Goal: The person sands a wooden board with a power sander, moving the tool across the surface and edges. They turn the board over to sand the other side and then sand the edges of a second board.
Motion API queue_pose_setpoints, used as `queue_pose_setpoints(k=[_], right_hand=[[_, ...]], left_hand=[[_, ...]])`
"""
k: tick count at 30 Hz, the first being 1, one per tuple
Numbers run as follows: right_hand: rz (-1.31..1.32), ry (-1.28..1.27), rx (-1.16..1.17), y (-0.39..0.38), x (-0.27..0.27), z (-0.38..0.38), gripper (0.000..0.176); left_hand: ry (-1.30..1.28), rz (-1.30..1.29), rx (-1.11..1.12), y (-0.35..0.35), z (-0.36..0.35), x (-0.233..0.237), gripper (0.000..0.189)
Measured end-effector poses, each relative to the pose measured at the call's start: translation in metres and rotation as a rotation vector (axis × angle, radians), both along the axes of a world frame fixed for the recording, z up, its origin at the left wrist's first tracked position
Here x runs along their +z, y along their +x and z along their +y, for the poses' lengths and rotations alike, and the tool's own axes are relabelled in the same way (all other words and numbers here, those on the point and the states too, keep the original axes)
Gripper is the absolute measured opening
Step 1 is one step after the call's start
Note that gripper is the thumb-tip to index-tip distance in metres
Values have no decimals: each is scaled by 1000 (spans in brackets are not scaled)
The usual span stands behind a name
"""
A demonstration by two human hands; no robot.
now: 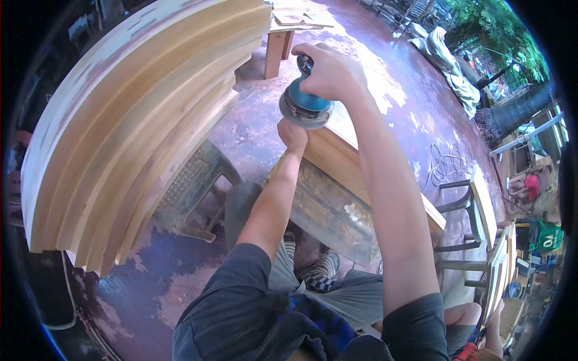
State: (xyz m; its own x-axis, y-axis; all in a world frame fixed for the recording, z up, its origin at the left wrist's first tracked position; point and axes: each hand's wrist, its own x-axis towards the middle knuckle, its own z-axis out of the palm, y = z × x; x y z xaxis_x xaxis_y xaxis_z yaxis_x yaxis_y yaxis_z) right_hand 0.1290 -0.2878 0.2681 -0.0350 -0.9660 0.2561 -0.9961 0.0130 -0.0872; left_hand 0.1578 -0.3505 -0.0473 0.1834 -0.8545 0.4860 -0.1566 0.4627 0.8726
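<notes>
The sander (306, 103), a blue round-bodied one with its disc facing down, sits on the top face of the plank (343, 159) at its end farthest from my body, and my right hand (331, 72) is clamped over its domed top, fingers curled down around the body. I judge it compact but dense for its size, hard-shelled and a bit slick with dust. The dome is the natural place to hold it, palm on top so the disc stays flat on the wood. Just below it, my left hand (293, 135) is closed in a fist against that end of the plank, gripping it as far as I can see, though the fingertips are hidden. The plank looks thick, stiff and heavy, pale on top and darker down its side, and it runs from that end back towards my right side, passing over my knees. To my left a tall stack of boards (138, 120) leans on edge, with a worn plastic stool (195, 180) beneath it. The floor (409, 90) is reddish and patchy, with a coil of cable (445, 165) lying on it and a small wooden bench (278, 48) beyond. At the far right a green thing (549, 236) may be a bag or a bin; what it holds is too small to tell.
</notes>
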Motion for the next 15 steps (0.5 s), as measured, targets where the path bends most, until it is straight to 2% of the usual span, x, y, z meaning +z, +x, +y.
queue_pose_setpoints(k=[1,3,4,10,15], right_hand=[[-4,16,-2,1,2,3,66],[-8,27,-10,0,5,6,65],[-5,33,-17,0,5,7,65],[-13,34,-53,-9,6,18,65],[-27,35,-70,-13,6,23,65]], left_hand=[[-3,-3,0,0,2,5,37],[33,210,55,-5,6,11,37],[32,210,53,-5,6,10,37],[-44,82,-1,-1,0,1,31],[-43,-128,107,0,-2,2,23]])
